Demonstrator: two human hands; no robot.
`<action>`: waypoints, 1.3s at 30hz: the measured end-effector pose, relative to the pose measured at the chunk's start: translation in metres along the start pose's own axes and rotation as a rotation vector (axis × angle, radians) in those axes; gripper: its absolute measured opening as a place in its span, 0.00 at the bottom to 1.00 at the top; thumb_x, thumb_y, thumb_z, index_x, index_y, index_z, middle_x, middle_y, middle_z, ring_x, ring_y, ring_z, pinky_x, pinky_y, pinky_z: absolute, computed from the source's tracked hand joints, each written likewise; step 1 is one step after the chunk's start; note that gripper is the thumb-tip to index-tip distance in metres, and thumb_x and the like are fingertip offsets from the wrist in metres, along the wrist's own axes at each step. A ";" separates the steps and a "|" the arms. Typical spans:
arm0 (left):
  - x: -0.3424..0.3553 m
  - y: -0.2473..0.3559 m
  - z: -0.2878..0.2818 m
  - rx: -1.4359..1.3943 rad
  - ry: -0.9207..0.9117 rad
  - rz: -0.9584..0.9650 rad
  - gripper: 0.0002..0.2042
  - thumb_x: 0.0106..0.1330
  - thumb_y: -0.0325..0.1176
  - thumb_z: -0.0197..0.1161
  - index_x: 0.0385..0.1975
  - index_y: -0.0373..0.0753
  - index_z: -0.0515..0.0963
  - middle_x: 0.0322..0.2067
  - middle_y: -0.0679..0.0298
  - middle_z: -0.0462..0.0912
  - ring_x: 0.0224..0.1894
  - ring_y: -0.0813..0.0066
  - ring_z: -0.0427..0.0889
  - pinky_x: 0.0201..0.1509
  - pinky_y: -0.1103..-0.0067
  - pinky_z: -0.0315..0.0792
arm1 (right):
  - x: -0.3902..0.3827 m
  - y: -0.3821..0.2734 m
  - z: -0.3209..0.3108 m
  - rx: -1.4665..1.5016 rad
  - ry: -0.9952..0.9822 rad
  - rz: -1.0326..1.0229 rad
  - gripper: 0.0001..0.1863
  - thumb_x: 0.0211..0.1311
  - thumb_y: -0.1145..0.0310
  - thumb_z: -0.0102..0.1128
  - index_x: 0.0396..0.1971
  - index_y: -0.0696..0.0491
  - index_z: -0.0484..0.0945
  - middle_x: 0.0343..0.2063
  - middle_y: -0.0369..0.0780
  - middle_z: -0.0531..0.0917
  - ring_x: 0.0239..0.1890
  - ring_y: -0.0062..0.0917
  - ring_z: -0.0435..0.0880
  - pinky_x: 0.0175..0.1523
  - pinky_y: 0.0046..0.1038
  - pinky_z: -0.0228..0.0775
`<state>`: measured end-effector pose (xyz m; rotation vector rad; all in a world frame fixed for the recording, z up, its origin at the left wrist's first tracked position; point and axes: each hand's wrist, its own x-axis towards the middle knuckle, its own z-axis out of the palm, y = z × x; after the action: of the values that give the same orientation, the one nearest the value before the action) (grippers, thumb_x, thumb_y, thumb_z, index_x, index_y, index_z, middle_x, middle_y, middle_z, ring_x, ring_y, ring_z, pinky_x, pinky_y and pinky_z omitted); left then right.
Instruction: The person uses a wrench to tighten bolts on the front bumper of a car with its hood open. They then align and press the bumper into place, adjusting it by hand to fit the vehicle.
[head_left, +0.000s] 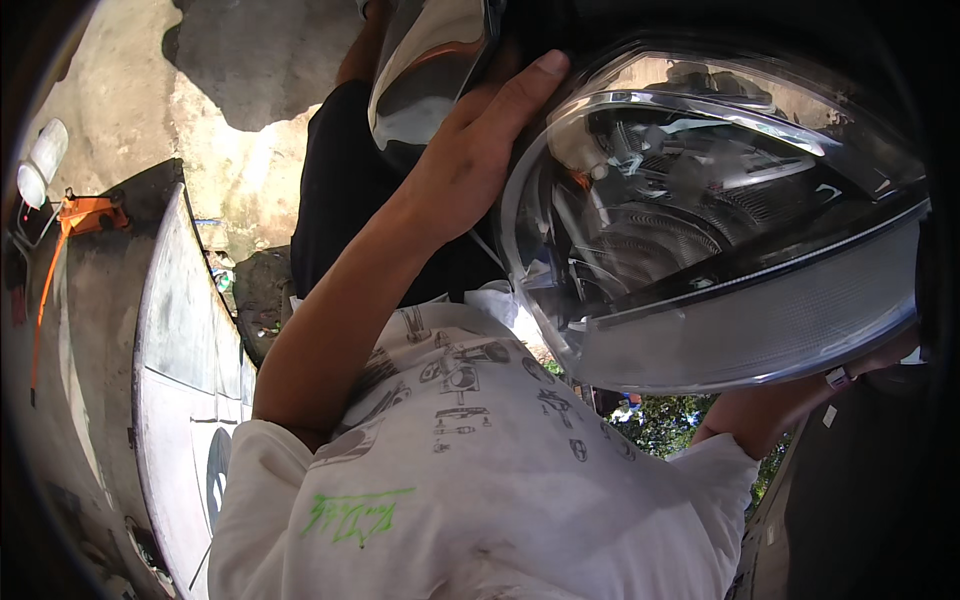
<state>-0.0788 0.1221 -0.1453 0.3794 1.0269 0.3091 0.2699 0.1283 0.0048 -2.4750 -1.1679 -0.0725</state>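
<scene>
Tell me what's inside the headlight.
Inside the headlight, a curved ribbed piece and a small orange spot show. Reflections obscure some detail; whatever lies behind the dark band is covered.

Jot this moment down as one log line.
Left hand: at headlight, by its left edge | Right hand: mostly hidden behind headlight | Clothing: white printed shirt

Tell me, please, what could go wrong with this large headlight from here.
The headlight looks bulky and smooth, so it might slip from the left hand at its edge. If it fell onto the hard-looking ground, its clear lens could crack or scratch.
</scene>
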 end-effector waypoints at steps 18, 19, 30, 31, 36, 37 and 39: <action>0.029 -0.007 0.007 -0.463 0.143 -0.283 0.43 0.74 0.65 0.60 0.73 0.30 0.68 0.68 0.52 0.74 0.67 0.65 0.74 0.73 0.75 0.66 | -0.004 -0.007 0.011 -0.315 -0.088 -0.288 0.32 0.86 0.51 0.44 0.74 0.61 0.68 0.67 0.52 0.78 0.62 0.35 0.85 0.63 0.35 0.83; 0.028 -0.004 0.008 -0.479 0.117 -0.308 0.43 0.74 0.65 0.60 0.73 0.31 0.68 0.67 0.52 0.75 0.67 0.66 0.75 0.72 0.75 0.66 | -0.005 -0.018 0.013 -0.157 -0.110 -0.003 0.34 0.85 0.48 0.44 0.74 0.60 0.68 0.67 0.51 0.78 0.62 0.35 0.85 0.64 0.36 0.82; 0.028 0.011 0.017 -0.471 0.067 -0.396 0.38 0.78 0.66 0.52 0.69 0.34 0.73 0.63 0.51 0.81 0.62 0.60 0.84 0.68 0.67 0.77 | 0.002 -0.048 0.019 0.542 -0.306 0.371 0.36 0.85 0.48 0.48 0.76 0.62 0.63 0.65 0.49 0.77 0.66 0.31 0.75 0.72 0.31 0.63; 0.027 0.012 0.018 -0.472 0.049 -0.404 0.37 0.79 0.66 0.51 0.69 0.35 0.73 0.63 0.51 0.81 0.62 0.59 0.84 0.68 0.67 0.77 | 0.000 -0.047 0.018 0.563 -0.322 0.381 0.35 0.85 0.49 0.48 0.76 0.63 0.63 0.65 0.50 0.77 0.66 0.31 0.75 0.72 0.32 0.63; 0.025 0.017 0.021 -0.483 -0.022 -0.343 0.35 0.82 0.63 0.46 0.72 0.38 0.70 0.64 0.52 0.80 0.63 0.57 0.83 0.68 0.63 0.77 | 0.001 -0.048 0.018 0.548 -0.384 0.299 0.34 0.85 0.51 0.49 0.73 0.66 0.63 0.62 0.53 0.80 0.64 0.34 0.77 0.71 0.34 0.64; 0.026 0.017 0.022 -0.489 -0.034 -0.322 0.35 0.81 0.63 0.47 0.73 0.38 0.70 0.64 0.52 0.80 0.63 0.56 0.82 0.68 0.61 0.77 | 0.002 -0.049 0.018 0.555 -0.377 0.278 0.34 0.85 0.51 0.49 0.73 0.66 0.63 0.61 0.53 0.80 0.64 0.35 0.78 0.71 0.34 0.65; 0.027 0.017 0.022 -0.483 -0.036 -0.317 0.35 0.82 0.62 0.47 0.72 0.36 0.70 0.63 0.52 0.81 0.60 0.58 0.85 0.65 0.63 0.80 | 0.002 -0.051 0.017 0.558 -0.372 0.267 0.34 0.85 0.52 0.50 0.73 0.67 0.63 0.60 0.53 0.82 0.63 0.35 0.79 0.70 0.34 0.66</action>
<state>-0.0477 0.1450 -0.1489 -0.2122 0.9249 0.2524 0.2301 0.1653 0.0065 -2.1515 -0.8240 0.7154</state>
